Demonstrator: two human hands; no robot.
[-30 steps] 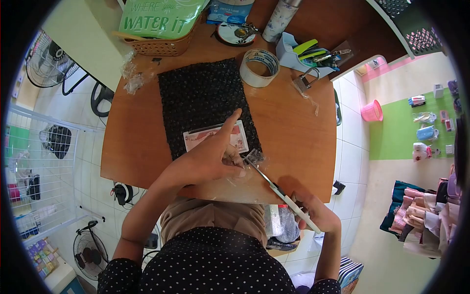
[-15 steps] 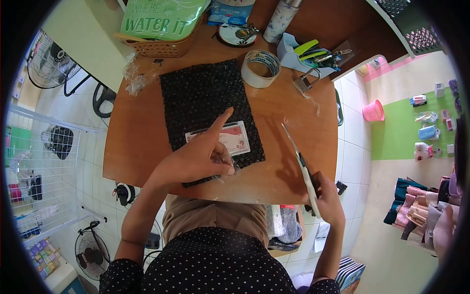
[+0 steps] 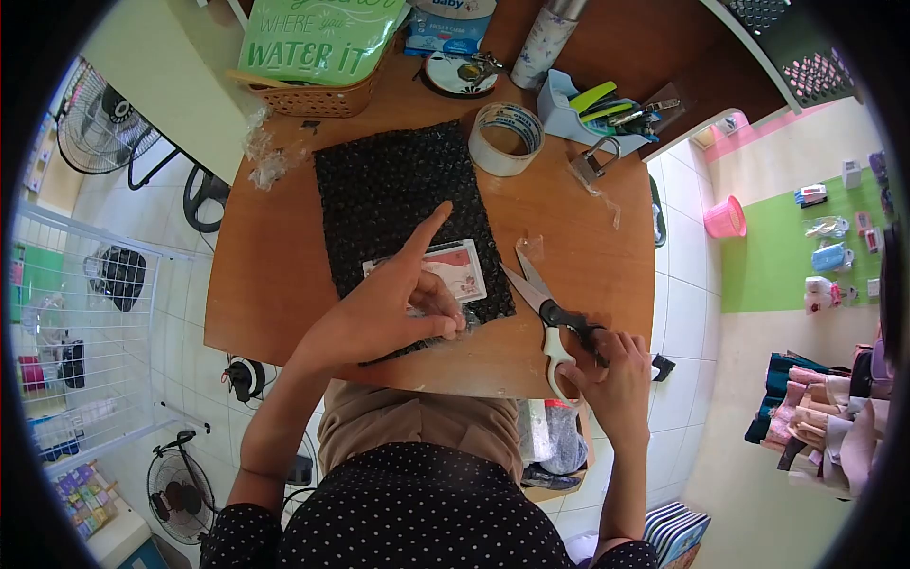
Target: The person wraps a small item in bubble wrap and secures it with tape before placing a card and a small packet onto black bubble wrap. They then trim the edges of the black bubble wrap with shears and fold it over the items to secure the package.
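My right hand [image 3: 611, 370] grips a pair of scissors [image 3: 559, 321] with one black and one white handle. The blades are spread and lie low over the table's right side, pointing up and left. My left hand [image 3: 398, 303] pinches a crumpled piece of clear plastic [image 3: 464, 324] between thumb and fingers, its index finger stretched out. Beneath this hand lies a sheet of black bubble wrap [image 3: 393, 185]. On the wrap rests a flat, white-edged case [image 3: 464, 272] with a pink and white face, partly hidden by the hand.
A wide tape roll [image 3: 507, 139] and a padlock [image 3: 594, 163] lie behind the wrap. A blue pen holder [image 3: 561, 112], a floral bottle [image 3: 545, 47] and a woven basket [image 3: 332, 98] line the back. Plastic scraps [image 3: 270, 156] sit at left; another scrap [image 3: 531, 248] lies near the blades.
The scissors have turned from edge-on to flat, blades now spread and closer to the wrap. My right hand has shifted with them. My left hand stays over the wrap.
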